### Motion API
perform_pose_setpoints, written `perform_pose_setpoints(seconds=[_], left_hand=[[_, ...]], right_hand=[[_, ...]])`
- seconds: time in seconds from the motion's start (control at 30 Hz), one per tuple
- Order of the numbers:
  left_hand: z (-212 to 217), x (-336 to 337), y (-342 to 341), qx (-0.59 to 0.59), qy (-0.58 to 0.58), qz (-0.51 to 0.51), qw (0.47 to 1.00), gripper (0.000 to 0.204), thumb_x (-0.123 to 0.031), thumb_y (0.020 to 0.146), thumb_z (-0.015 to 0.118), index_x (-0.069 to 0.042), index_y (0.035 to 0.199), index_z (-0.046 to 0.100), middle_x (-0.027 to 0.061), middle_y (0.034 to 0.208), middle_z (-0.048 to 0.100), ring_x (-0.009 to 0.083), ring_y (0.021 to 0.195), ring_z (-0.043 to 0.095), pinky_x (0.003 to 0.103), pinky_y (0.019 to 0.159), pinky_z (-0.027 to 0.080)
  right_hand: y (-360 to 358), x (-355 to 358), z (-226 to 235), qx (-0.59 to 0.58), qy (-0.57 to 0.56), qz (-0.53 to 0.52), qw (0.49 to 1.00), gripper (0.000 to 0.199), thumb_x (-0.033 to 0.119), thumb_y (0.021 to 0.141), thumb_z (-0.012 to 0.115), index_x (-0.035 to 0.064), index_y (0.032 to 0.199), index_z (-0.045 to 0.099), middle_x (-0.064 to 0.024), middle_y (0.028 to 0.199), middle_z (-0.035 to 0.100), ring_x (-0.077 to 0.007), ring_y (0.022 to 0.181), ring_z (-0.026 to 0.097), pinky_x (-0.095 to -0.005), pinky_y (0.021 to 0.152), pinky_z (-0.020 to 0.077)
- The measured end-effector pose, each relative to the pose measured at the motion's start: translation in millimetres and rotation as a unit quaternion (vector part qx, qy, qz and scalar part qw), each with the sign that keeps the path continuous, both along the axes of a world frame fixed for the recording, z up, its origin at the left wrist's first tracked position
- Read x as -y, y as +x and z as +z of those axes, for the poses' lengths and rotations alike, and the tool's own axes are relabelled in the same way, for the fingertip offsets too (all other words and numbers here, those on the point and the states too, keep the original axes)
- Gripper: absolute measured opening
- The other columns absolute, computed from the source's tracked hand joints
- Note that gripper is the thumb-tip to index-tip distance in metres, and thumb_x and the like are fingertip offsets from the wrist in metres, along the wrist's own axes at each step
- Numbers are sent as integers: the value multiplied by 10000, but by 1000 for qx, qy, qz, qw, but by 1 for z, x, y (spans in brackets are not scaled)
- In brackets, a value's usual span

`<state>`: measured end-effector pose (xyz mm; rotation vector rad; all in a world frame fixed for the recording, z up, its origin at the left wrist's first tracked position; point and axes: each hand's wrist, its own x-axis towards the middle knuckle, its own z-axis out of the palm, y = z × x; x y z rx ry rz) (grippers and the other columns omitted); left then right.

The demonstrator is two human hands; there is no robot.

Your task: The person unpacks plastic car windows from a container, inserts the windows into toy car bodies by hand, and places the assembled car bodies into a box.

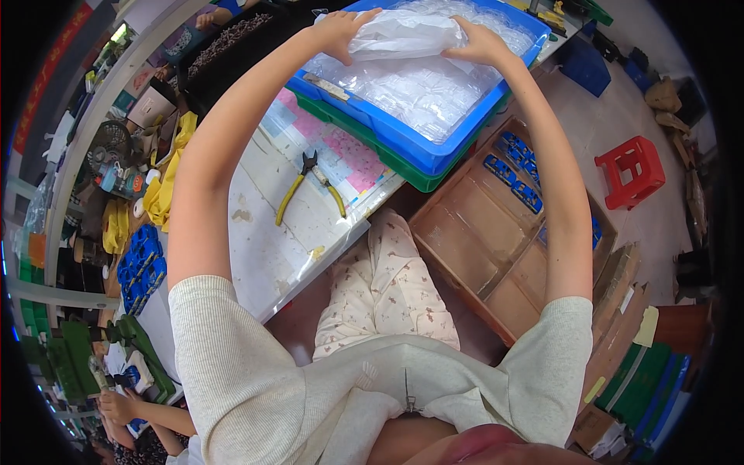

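Both my arms reach out over a blue plastic crate (pixel 363 115) at the far side. A white translucent plastic bag (pixel 411 39) is gathered between my hands. My left hand (pixel 345 35) grips its left end, and my right hand (pixel 474 43) pinches its right end. Below the bag, clear plastic pieces (pixel 434 101) fill the crate; their exact kind is too small to tell. The blue crate rests on a green crate (pixel 422 180). Nearer me on the white table (pixel 260 194) lies a pair of yellow-handled pliers (pixel 311 182), jaws pointing away.
A brown wooden tray (pixel 465 232) with blue parts (pixel 515 174) stands at right, near my right arm. A red stool (pixel 632 172) is on the floor beyond. Blue parts (pixel 142 263) and yellow bags (pixel 167 186) lie left. Another person's hands (pixel 120 407) show at lower left.
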<state>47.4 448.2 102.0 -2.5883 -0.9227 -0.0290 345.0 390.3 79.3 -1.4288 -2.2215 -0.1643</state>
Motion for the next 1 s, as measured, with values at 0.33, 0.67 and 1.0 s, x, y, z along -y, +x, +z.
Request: perform_pose_setpoints(seconds=[0.33, 0.67, 1.0], left_hand=[[3, 9, 9, -89, 59, 72, 992, 1205, -273, 466, 809, -217, 1396, 45, 193, 1140, 502, 331, 1102, 456, 450, 930, 351], [25, 5, 8, -49, 72, 9, 996, 948, -132, 565, 704, -138, 1369, 201, 144, 1032, 542, 299, 1022, 481, 420, 856, 389], [82, 35, 43, 2, 64, -11, 998, 854, -124, 612, 648, -93, 1356, 230, 227, 1094, 519, 363, 1014, 493, 427, 879, 397]], right_hand=[[-20, 22, 12, 85, -11, -51, 995, 773, 396, 554, 670, 202, 1250, 397, -158, 910, 626, -341, 851, 595, -403, 733, 474], [-11, 21, 24, 54, 65, -49, 995, 642, 350, 585, 639, 107, 1160, 488, -171, 876, 630, -317, 836, 610, -406, 743, 488], [24, 32, 71, 32, 90, -61, 994, 644, 345, 590, 635, 118, 1175, 489, -178, 942, 618, -340, 856, 592, -394, 748, 469]])
